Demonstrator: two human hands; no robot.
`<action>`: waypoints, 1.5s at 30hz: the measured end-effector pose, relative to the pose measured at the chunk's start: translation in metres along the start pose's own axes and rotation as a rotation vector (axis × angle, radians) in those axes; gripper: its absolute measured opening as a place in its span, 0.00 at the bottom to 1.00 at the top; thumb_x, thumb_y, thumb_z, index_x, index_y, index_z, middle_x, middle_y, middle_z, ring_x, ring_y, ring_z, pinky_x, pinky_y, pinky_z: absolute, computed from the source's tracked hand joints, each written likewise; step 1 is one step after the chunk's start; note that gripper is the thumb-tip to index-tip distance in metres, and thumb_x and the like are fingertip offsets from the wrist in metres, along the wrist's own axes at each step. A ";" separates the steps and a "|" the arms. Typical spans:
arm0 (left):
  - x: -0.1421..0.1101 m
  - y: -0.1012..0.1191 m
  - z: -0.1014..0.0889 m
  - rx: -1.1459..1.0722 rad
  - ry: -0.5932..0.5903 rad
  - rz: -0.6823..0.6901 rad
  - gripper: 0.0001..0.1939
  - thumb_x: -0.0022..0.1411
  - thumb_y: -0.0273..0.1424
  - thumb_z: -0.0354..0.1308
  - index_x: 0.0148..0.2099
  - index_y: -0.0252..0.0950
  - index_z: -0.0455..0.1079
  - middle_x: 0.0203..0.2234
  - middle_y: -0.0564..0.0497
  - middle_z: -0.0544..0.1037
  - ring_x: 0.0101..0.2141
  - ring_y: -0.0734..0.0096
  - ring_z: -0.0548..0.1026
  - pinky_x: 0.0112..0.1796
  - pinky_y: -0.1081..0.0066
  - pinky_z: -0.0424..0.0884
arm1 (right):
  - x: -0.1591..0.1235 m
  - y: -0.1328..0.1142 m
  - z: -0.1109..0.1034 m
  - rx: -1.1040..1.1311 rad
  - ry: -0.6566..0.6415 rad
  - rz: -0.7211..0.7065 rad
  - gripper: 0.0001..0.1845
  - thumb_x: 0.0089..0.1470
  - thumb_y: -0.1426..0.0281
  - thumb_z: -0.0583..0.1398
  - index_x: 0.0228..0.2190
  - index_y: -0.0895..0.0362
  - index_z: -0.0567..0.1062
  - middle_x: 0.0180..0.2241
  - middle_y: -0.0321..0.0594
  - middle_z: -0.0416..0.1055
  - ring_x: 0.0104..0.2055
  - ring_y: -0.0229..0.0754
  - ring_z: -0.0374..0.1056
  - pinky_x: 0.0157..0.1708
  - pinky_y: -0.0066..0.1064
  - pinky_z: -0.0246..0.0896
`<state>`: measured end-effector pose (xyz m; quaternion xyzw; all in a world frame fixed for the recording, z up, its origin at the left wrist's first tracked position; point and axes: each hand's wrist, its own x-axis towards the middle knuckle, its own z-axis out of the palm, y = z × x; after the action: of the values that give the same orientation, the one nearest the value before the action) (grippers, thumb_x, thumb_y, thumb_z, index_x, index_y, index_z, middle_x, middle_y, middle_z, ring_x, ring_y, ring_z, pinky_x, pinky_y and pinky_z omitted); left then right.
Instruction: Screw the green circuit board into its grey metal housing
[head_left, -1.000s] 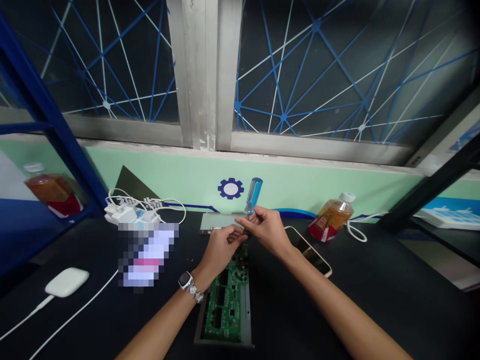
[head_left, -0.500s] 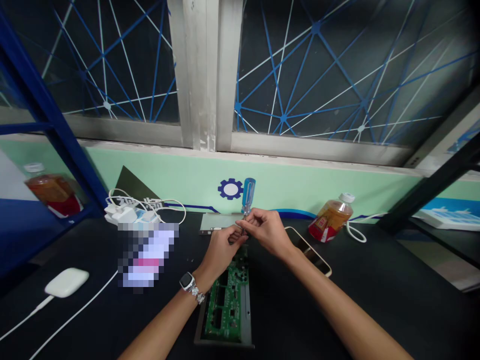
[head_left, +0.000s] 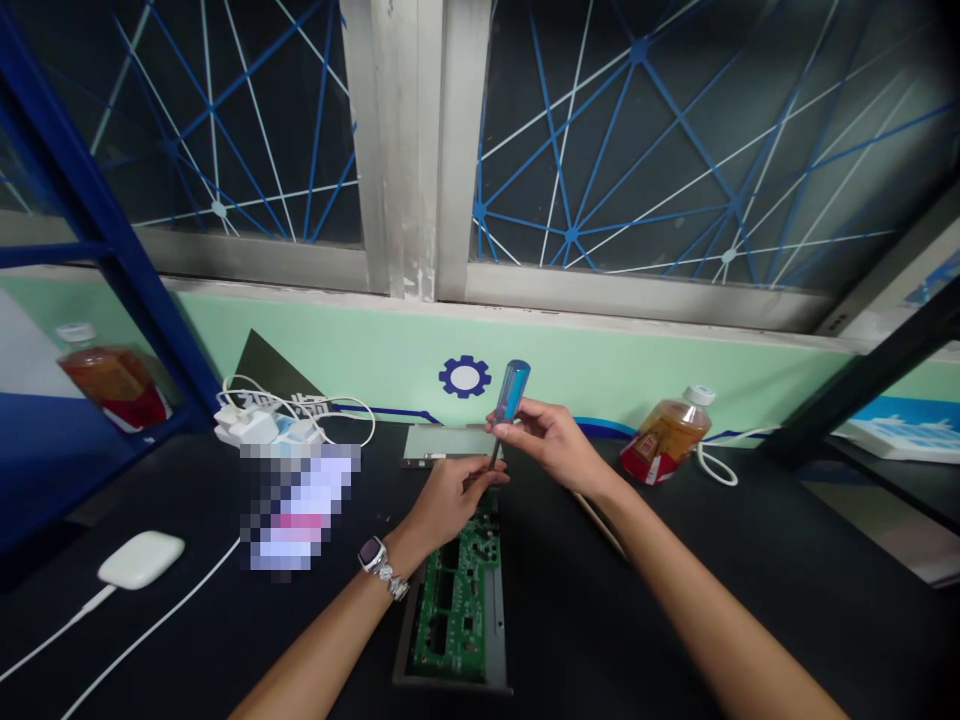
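A screwdriver (head_left: 514,385) with a blue translucent handle stands nearly upright, tilted a little to the right. My right hand (head_left: 553,440) is closed with its fingertips on the lower part of the handle. Lower down, my left hand (head_left: 456,497) pinches around the dark metal shaft. Beneath both hands lies a green circuit board (head_left: 459,610) set in a metal frame (head_left: 495,625). The screwdriver's tip and the far end of the board are hidden behind my left fingers.
Behind my hands lies a flat grey metal piece (head_left: 450,440). A phone (head_left: 600,522) is partly covered by my right forearm. A drink bottle (head_left: 666,437) stands to the right. On the left are a white charging case (head_left: 141,560), cables, plugs (head_left: 251,425) and a blurred-out bright screen (head_left: 307,510).
My right hand has shifted up and right from the shaft area to the handle. The screwdriver leans more to the right. My left fingers have straightened somewhat around the shaft.
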<state>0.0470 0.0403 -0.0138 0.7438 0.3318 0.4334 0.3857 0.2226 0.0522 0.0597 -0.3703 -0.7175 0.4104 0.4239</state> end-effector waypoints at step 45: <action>-0.013 0.027 -0.060 0.022 -0.136 -0.132 0.11 0.62 0.34 0.59 0.45 0.38 0.78 0.38 0.49 0.83 0.37 0.65 0.80 0.40 0.68 0.73 | -0.009 -0.022 0.032 -0.018 0.297 -0.013 0.14 0.57 0.57 0.59 0.36 0.56 0.70 0.25 0.35 0.68 0.24 0.36 0.65 0.23 0.27 0.58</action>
<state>-0.0083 0.0337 0.0236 0.7523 0.3579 0.3520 0.4266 0.1924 0.0267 0.0670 -0.4261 -0.6529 0.3419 0.5247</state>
